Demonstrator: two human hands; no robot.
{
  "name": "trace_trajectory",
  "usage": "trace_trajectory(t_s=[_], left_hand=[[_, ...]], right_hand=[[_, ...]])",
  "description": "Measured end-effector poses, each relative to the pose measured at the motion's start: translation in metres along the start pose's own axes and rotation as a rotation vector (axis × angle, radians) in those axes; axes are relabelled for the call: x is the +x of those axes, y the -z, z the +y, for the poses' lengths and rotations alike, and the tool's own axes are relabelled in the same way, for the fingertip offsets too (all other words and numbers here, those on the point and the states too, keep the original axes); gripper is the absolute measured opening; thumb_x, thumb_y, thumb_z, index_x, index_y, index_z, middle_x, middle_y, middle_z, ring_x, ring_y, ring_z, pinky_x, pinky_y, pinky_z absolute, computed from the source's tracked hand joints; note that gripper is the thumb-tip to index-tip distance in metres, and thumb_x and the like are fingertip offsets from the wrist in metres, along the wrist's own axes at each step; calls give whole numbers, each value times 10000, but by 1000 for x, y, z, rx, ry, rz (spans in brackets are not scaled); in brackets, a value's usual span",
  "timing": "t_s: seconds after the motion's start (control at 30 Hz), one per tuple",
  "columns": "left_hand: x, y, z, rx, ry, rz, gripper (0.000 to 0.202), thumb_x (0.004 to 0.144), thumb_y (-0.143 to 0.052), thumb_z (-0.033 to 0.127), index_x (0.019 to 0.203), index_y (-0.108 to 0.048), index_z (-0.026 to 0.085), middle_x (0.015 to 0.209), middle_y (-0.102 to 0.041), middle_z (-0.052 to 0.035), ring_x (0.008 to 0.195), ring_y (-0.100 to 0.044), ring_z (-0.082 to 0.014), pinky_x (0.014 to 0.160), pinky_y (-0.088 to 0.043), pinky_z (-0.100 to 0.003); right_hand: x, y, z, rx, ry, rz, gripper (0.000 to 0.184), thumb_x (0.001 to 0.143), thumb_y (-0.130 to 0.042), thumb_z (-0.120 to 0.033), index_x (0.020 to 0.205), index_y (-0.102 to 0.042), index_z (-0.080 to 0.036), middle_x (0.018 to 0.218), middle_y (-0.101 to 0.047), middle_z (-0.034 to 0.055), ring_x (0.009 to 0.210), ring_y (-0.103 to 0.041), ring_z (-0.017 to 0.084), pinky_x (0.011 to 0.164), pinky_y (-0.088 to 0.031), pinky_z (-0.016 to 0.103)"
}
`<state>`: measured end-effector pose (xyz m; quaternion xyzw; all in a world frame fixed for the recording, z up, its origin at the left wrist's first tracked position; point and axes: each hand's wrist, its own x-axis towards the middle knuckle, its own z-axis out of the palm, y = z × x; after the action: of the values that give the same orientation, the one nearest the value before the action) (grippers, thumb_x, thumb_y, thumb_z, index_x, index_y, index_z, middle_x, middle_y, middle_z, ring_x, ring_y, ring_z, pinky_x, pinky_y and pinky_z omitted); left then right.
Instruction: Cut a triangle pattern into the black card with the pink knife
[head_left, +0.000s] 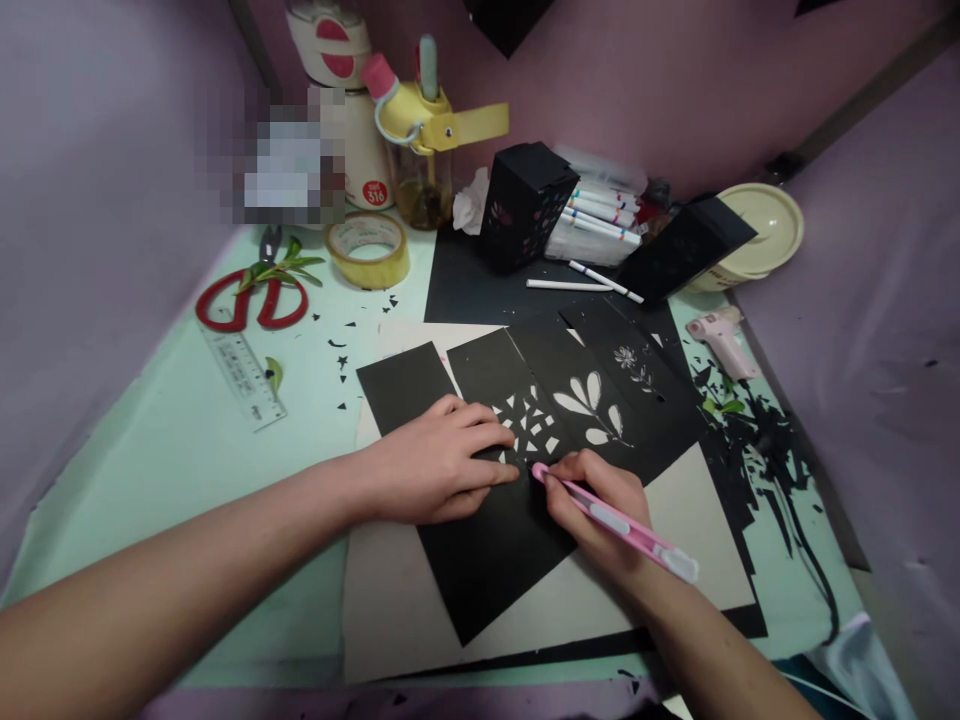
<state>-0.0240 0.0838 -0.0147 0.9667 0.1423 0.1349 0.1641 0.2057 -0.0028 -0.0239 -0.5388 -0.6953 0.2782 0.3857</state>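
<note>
A sheet of black card (484,575) lies on a pale board (390,600), with small angular cut-outs, a leafy sprig and a flower cut through it. My left hand (450,460) rests flat on the card, fingers stretched toward the angular holes. In my right hand (600,505) is a pink craft knife (630,525), held like a pen. Its tip end points at the card just below the angular holes, close to my left fingertips. The blade itself is too small to make out.
Red-handled scissors (281,305), a clear ruler (244,370) and a tape roll (367,250) lie to the left. Behind stand a yellow-lidded bottle (424,160), a black box (525,205) and white markers (600,215). On the right are a pink glue gun (724,340) and black scraps (761,450).
</note>
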Motion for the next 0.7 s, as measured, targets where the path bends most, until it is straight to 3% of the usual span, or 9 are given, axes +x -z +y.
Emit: trace_trajectory(t_s=[0.33,0.47,0.6,0.7], left_hand=[[-1,0,1,20,-4,1,307,934,-502,209,1201,-647,253,1227,-614,-93,1115,-523,-279,877,-370,-423],[-1,0,1,34,-7,6,296,934,-512,220,1195,-648,247,1218,-618,-95,1108,-527,-277,870,-366,-415],[-1,0,2,48,-1,-2,295,941,-501,220,1198,-644,246,1218,-622,-91,1104,-527,-269,863,-355,-410],[-1,0,3,46,3,-15,297,948,-491,225,1206,-638,244,1221,-623,-93,1097,-526,-261,859,-347,-407]], right_hand=[[1,4,-1,-8,-45,-26,167,876,-656,-213,736,-565,-209,630,-603,-24,528,-533,103,512,-410,229],[0,7,-1,-91,100,-83,125,892,-622,-171,783,-577,-215,671,-620,1,569,-575,123,549,-468,248],[-2,4,3,-192,276,-54,155,875,-618,-121,779,-558,-228,671,-613,13,590,-585,140,572,-500,267],[-3,2,4,-211,330,-32,162,856,-629,-86,801,-570,-227,680,-623,17,578,-581,138,565,-495,263]])
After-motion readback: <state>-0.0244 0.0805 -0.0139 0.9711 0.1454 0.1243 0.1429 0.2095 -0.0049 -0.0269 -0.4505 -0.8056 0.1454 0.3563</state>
